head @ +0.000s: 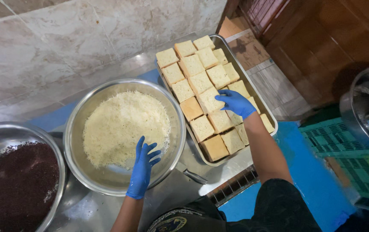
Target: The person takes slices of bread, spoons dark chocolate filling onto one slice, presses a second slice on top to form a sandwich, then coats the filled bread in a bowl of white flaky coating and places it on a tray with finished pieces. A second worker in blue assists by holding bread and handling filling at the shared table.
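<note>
The left hand (143,165) (blue-gloved, like the other) reaches into the steel bowl of grated cheese (124,126), fingers spread open, palm down over the cheese's near edge. Right of that bowl, the right hand (236,103) stretches forearm-out over the tray of bread squares (212,96), its grip seemingly closing on one square mid-tray, though the fingertips are hidden.
</note>
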`<action>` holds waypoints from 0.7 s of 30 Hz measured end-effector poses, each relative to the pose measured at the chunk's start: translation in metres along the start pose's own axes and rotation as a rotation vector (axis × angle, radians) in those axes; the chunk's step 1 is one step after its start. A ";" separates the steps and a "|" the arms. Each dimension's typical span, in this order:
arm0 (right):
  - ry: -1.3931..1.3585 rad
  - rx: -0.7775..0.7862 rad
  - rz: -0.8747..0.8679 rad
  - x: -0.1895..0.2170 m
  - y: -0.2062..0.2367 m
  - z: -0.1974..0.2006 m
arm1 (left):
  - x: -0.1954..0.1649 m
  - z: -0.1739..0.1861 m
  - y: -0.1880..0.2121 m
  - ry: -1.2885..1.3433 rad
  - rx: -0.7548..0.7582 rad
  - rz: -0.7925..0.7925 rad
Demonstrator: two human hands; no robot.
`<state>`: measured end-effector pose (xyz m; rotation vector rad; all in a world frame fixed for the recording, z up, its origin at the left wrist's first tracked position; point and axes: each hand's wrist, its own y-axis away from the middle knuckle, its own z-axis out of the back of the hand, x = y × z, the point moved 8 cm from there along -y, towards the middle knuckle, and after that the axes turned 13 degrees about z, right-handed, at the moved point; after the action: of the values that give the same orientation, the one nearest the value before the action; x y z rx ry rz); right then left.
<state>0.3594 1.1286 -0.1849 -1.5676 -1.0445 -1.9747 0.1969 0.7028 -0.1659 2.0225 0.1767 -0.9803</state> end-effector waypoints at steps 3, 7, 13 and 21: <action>0.042 -0.027 0.007 0.002 -0.002 0.000 | -0.005 -0.003 0.001 0.001 0.003 -0.001; 0.010 -0.049 0.034 -0.004 -0.003 -0.001 | -0.005 -0.005 -0.001 0.002 0.004 0.009; 0.103 -0.021 0.072 -0.014 -0.006 0.001 | 0.000 0.001 0.000 0.018 0.008 0.024; 0.430 -0.093 0.318 0.003 0.004 0.006 | 0.003 0.018 0.009 0.059 0.044 0.002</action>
<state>0.3651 1.1310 -0.1804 -1.1834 -0.5063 -2.0263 0.1926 0.6834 -0.1680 2.0929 0.1860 -0.9319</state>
